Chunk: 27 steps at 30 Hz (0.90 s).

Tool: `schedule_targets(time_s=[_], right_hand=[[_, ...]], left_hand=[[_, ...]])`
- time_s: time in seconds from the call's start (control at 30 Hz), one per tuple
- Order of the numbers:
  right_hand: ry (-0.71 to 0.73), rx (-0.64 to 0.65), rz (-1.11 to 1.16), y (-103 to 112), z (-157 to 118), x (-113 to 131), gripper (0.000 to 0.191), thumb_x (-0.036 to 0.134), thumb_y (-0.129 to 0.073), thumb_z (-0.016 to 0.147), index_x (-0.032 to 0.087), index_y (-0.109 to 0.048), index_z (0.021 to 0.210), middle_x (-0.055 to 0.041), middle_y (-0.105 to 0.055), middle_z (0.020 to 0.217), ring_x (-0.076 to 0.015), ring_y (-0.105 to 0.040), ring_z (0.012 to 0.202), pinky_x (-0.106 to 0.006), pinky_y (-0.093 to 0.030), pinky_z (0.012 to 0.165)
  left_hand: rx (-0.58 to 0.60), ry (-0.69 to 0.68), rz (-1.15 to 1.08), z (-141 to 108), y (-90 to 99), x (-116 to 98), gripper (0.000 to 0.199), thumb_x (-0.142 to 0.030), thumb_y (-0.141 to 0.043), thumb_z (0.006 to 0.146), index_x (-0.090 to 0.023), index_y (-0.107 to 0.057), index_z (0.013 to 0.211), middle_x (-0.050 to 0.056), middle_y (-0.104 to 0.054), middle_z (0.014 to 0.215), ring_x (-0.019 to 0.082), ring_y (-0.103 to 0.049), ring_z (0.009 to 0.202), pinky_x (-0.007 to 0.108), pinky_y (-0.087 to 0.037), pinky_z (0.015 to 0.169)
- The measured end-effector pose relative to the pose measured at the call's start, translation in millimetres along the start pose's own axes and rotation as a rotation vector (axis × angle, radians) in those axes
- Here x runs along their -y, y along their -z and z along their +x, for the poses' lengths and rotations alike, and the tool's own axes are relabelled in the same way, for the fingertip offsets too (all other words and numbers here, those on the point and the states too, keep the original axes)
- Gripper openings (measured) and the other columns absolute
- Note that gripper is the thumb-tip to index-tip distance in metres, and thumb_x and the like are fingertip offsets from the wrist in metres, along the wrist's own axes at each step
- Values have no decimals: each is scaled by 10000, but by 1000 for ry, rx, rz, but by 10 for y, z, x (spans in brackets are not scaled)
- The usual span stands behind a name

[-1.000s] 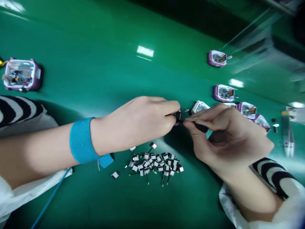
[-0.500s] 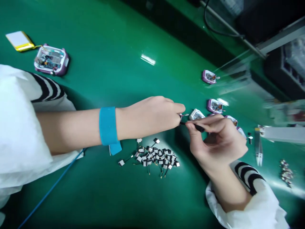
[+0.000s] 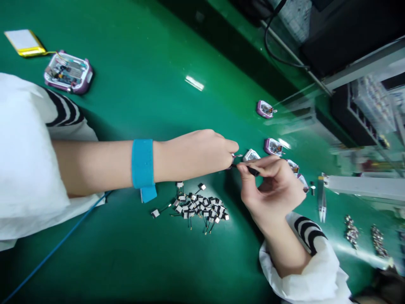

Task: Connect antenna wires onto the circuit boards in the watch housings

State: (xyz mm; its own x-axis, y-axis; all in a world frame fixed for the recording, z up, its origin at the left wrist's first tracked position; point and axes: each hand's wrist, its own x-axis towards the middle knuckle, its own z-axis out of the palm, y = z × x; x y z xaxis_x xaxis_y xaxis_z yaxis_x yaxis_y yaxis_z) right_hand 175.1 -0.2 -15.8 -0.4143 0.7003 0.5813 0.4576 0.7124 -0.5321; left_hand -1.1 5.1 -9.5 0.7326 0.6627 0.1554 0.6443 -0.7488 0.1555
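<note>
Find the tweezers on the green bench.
In the head view, the tweezers lie right of centre on the green bench, beside the end of a white strip, with a small pile of parts to their right.

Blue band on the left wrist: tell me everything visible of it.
A bright blue wrist strap, matte and fabric-like, wraps snugly around the left wrist, behind the left hand. A short tab of the same blue sticks out below, over the green bench. A thin blue cord lies nearby; no link to the strap is visible.
</note>
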Motion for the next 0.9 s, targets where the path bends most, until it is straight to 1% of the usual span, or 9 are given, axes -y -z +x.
schedule_targets(time_s=[0.17,0.27,0.37,0.5,0.57,0.67,0.73,0.83,0.9], right_hand=[[-19,15,15,-17,-8,-27,305,10,-609,645,181,-358,617,25,-499,601,-92,-514,568,-248,-421,520],[-48,24,28,-6,4,-35,286,28,-612,654,183,-374,622,23,-509,604,-95,-516,573,-255,-420,533],[-134,5,96,37,44,-42,259,64,-629,663,182,-401,628,21,-527,612,-95,-527,577,-249,-424,538],[-277,-273,375,135,107,-79,232,118,-628,692,185,-408,661,41,-519,625,-84,-541,554,-222,-424,485],[-324,-352,473,165,114,-107,231,138,-637,691,187,-412,671,52,-511,636,-79,-548,559,-211,-422,475],[-379,-308,528,161,97,-141,211,182,-630,708,186,-421,678,49,-524,639,-94,-574,581,-241,-459,537],[-410,-260,569,148,86,-144,183,221,-601,740,189,-424,707,48,-524,625,-109,-581,572,-265,-467,548],[-459,-147,656,149,78,-110,137,241,-562,775,205,-430,766,53,-512,669,-75,-535,509,-219,-405,456],[-467,-39,614,160,72,-65,95,231,-559,778,205,-468,782,42,-515,710,-49,-501,527,-195,-380,461]], left_hand=[[58,23,-2,3,11,-14,133,-118,-504,790,-186,-615,819,2,-579,857,142,-558,783,243,-347,592],[51,20,-5,-6,9,-20,116,-148,-504,809,-183,-614,826,7,-579,867,153,-563,799,256,-354,605],[31,30,3,-12,-6,-20,115,-183,-505,819,-179,-619,829,10,-578,862,153,-565,789,257,-359,598],[-20,11,25,-20,-38,-6,112,-125,-512,794,-166,-614,817,16,-578,838,140,-569,781,237,-382,608],[-56,-2,21,-27,-55,7,120,-112,-504,793,-161,-609,822,20,-581,841,143,-572,808,228,-400,635],[-112,-6,-52,-38,-72,35,146,-134,-479,814,-159,-622,833,24,-594,820,152,-576,837,231,-429,679],[-189,18,-162,-41,-74,56,151,-158,-493,816,-165,-643,827,22,-613,798,150,-582,818,235,-444,690],[-366,107,-435,-43,-50,71,136,-168,-541,791,-179,-665,844,6,-650,796,113,-593,751,207,-458,672],[-431,176,-636,-44,-19,67,139,-163,-558,776,-175,-667,861,1,-663,798,88,-600,716,180,-463,650]])
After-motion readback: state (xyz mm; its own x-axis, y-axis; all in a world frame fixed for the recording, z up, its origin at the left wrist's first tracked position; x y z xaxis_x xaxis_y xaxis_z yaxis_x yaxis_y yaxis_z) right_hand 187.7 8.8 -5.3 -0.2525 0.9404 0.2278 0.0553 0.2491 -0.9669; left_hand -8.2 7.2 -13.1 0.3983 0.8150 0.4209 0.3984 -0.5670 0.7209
